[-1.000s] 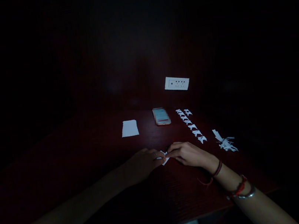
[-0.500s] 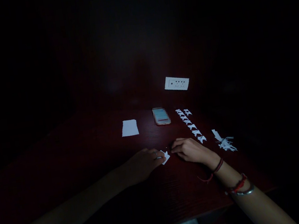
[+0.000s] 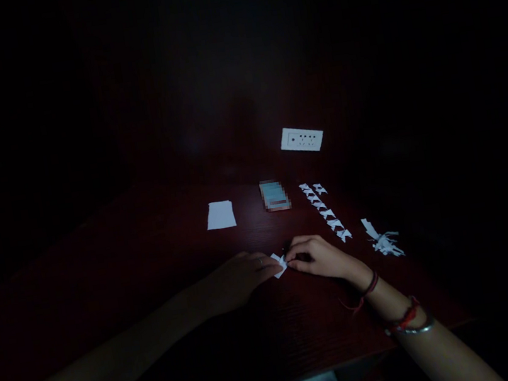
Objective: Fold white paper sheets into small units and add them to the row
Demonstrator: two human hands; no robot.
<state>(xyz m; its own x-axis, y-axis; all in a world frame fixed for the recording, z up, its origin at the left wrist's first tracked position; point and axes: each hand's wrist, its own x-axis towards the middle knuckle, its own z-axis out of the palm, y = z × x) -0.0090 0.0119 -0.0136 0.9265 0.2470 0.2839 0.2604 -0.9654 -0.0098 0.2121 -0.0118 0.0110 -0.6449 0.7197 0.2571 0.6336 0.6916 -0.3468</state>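
Observation:
A small folded white paper (image 3: pixel 278 268) lies on the dark red table between my hands. The fingers of my left hand (image 3: pixel 243 278), one with a ring, press on the paper from the left. My right hand (image 3: pixel 318 256), with red threads and a metal bangle at the wrist, pinches the paper's right edge between thumb and fingertips. A flap of the paper stands up a little at the middle. The fingertips hide part of the paper.
A white paper sheet or stack (image 3: pixel 220 215) lies at the back left. Beside it is a blurred blue rectangular object (image 3: pixel 274 195). Several folded paper pieces (image 3: pixel 327 213) form a row at right, near a heap of paper strips (image 3: pixel 386 244). A socket panel (image 3: pixel 302 138) is on the wall.
My right hand has moved left, and its fingertips now meet the paper at its right edge. My left hand stays on the paper. The view has shifted slightly.

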